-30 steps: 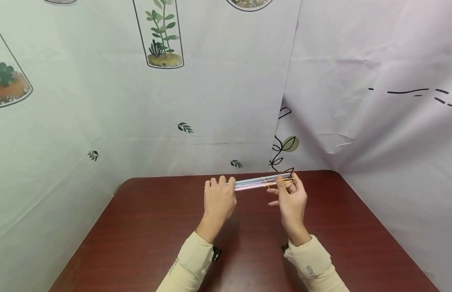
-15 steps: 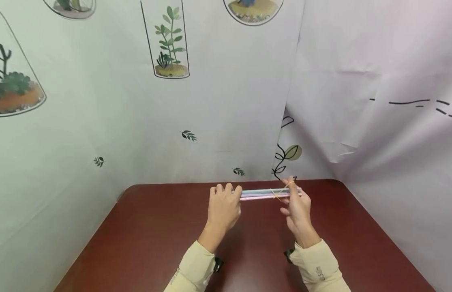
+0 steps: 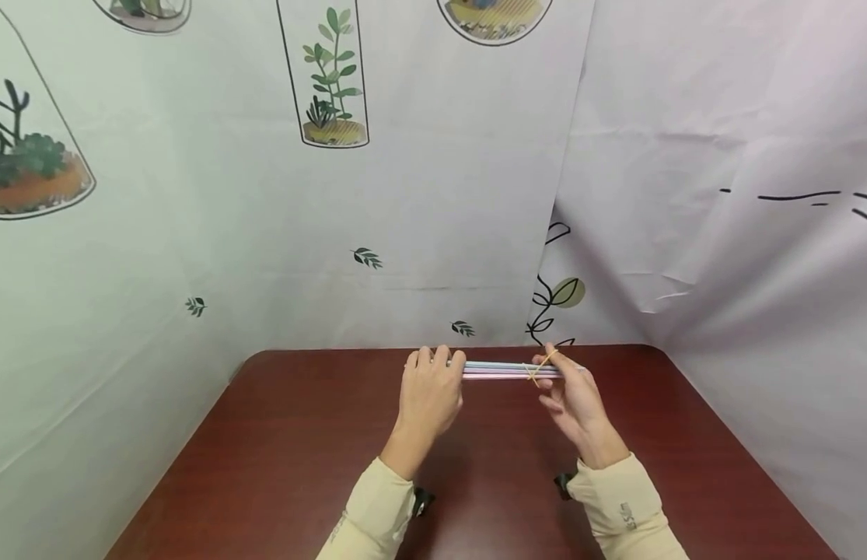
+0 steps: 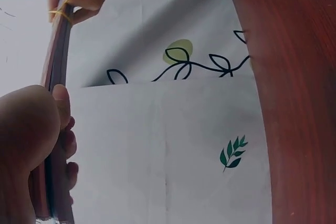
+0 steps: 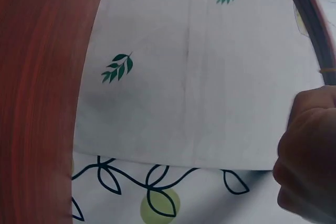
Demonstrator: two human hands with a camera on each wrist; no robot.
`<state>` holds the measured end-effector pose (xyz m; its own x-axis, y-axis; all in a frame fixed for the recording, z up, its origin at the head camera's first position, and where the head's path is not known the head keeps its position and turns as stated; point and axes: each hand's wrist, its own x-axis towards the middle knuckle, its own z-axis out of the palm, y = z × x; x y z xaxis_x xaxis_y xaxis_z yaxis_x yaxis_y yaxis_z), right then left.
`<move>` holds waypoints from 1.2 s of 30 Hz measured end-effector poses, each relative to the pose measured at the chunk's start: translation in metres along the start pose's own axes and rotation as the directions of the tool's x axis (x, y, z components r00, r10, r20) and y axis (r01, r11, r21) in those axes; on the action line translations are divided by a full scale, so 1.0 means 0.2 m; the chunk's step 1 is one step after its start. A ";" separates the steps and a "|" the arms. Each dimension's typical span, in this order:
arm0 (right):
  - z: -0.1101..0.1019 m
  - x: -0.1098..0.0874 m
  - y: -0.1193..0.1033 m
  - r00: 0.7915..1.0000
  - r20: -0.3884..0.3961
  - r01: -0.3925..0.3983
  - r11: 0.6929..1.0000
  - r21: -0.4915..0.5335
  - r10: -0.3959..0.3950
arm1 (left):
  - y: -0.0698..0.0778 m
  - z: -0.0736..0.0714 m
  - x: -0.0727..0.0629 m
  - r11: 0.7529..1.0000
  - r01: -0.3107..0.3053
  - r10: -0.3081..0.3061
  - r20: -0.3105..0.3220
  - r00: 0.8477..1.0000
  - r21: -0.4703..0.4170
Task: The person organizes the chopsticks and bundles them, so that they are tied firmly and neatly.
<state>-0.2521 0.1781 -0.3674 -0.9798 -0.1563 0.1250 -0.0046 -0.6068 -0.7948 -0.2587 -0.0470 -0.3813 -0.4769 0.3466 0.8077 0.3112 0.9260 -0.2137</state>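
Note:
A bundle of thin pastel sticks [image 3: 492,370], blue, lilac and pink, is held level above the far part of the table. My left hand [image 3: 429,393] grips its left end, fingers wrapped over it; in the left wrist view the sticks [image 4: 60,56] run through that hand and stick out below. Around the bundle near its right end goes a yellow rubber band [image 3: 533,373]. My right hand [image 3: 576,397] is at that end, with part of the band stretched up to its fingertips. In the right wrist view the right hand [image 5: 310,150] hides the sticks' end.
The dark red-brown table [image 3: 321,451] lies beneath both hands. A pale cloth [image 3: 440,194] printed with plants and leaves hangs behind it and along both sides. Dark devices sit under the cream sleeves [image 3: 373,505].
The rubber band, earlier stretched along the right end, is now crossed over the sticks and pulled up at the right fingertips. The bundle has tilted to nearly level; the left hand keeps its grip.

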 end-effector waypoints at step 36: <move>0.04 -0.04 0.06 0.999 0.037 -0.038 0.983 0.182 0.031 | 0.03 0.03 -0.05 0.998 0.053 -0.054 -0.017 0.998 -0.037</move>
<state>-0.2427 0.1658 -0.3739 -0.9713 -0.2040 0.1221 0.0687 -0.7324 -0.6774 -0.2577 -0.0435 -0.3944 -0.4791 0.2938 0.8271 0.3155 0.9370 -0.1501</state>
